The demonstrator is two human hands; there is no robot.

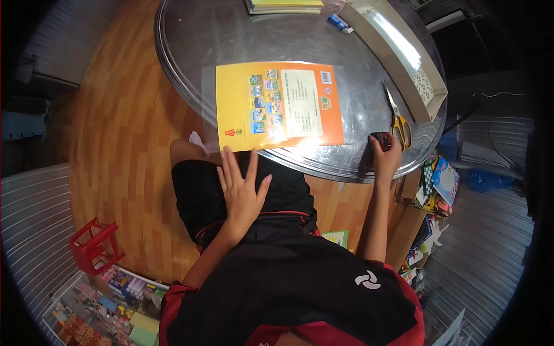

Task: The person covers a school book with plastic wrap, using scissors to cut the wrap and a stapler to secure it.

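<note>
- Nearest us is the black short-sleeved shirt with red trim and a white swirl emblem [300,277].
- Beyond it our left hand [242,193] is spread, its fingertips at the near edge of the yellow-and-orange paper book [280,106]; we cannot tell how hard they press.
- Our right hand [388,154] pinches a small dark object [379,140] above the table's near right rim.
- The long beige open box [437,104] stands at the table's right side; we make out a spotted pattern near its near end, and a white glare hides much of its inside.
- Between box and right hand lie the yellow-handled metal scissors [397,122], blades pointing away from us.
- The small blue-and-white block [339,23] lies left of the box; the stack of yellowish books [285,7] is cut off above.
- Fingers cover much of the dark object, so we cannot name it.
- The book lies flat on the round, shiny metal table [196,52], on a larger clear plastic sheet [208,106] that overhangs the rim. Small pictures, a cream text panel and a barcode show; the print is too small to read.
</note>
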